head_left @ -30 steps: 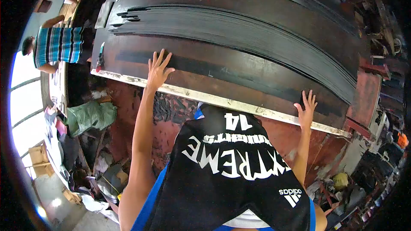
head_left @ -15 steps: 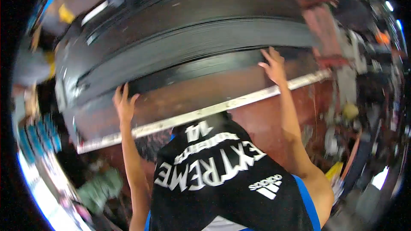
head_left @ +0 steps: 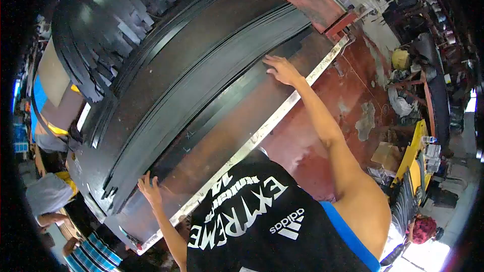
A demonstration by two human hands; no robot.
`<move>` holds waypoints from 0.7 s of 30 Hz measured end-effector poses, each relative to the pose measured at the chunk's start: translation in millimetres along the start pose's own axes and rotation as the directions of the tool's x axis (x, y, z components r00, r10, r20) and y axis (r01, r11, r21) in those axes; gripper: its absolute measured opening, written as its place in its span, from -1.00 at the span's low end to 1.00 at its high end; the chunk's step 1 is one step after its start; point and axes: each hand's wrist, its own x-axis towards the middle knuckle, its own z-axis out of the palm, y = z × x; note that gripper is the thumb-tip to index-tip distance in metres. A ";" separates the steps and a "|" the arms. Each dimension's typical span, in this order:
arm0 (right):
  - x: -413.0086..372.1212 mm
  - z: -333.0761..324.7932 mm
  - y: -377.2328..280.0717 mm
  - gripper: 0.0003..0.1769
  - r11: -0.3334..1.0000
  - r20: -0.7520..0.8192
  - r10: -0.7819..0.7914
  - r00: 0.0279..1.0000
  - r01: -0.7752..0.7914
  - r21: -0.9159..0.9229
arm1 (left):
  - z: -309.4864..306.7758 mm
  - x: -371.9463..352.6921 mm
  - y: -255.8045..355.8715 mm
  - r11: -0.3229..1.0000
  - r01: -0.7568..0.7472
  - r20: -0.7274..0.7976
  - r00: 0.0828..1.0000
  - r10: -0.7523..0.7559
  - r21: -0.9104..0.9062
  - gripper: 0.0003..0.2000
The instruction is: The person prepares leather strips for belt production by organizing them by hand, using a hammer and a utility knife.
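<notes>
A long, flat black strip [head_left: 222, 111] lies along the near side of a brown-topped table [head_left: 214, 143]. My left hand [head_left: 150, 191] is at the strip's near-left end with its fingers apart. Towards the far-right end, my right hand [head_left: 283, 71] rests at the strip, fingers stretched out and loosely bent. Neither hand is wrapped around anything. Just beyond the strip lies a thick bundle of long dark-grey strips [head_left: 201, 78], running the same way. Their material is not clear.
A white edge bar [head_left: 262, 133] borders the table's near side. A worn red metal block [head_left: 312, 2] stands at its far-right end. More dark strips [head_left: 101, 20] lie at upper left. Another person's striped clothing [head_left: 93, 254] shows at lower left. The floor [head_left: 322, 156] is red.
The view has turned, so the table now slants more steeply and looks sharper. Both hands stay at the black strip, fingers still apart.
</notes>
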 end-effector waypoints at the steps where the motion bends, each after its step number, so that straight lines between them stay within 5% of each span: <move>1: 2.5 2.8 7.0 -0.40 0.999 -0.052 -0.037 0.998 0.039 0.035 | 0.8 1.2 -2.4 1.000 -0.012 -0.004 1.000 0.012 0.004 -0.65; 6: 13.6 -13.0 1.4 -0.59 0.998 -0.102 -0.001 0.995 0.007 0.058 | -2.0 7.7 -4.2 0.994 0.028 0.006 1.000 -0.027 -0.108 -0.78; 12: 34.2 -29.8 13.1 -0.79 0.970 -0.098 -0.236 0.967 0.230 -0.076 | -18.6 10.4 4.2 0.994 0.065 0.057 0.997 -0.060 -0.091 -0.79; 17: 42.1 -41.4 36.6 -0.77 0.963 0.014 -0.217 0.976 0.217 -0.158 | -31.9 3.0 -27.3 1.000 0.026 0.152 0.988 -0.024 -0.006 -0.73; 21: 46.0 -64.1 37.5 -0.65 0.981 0.005 -0.147 0.989 0.147 -0.130 | -50.9 -9.4 -69.1 0.990 0.141 0.173 0.974 -0.144 0.030 -0.68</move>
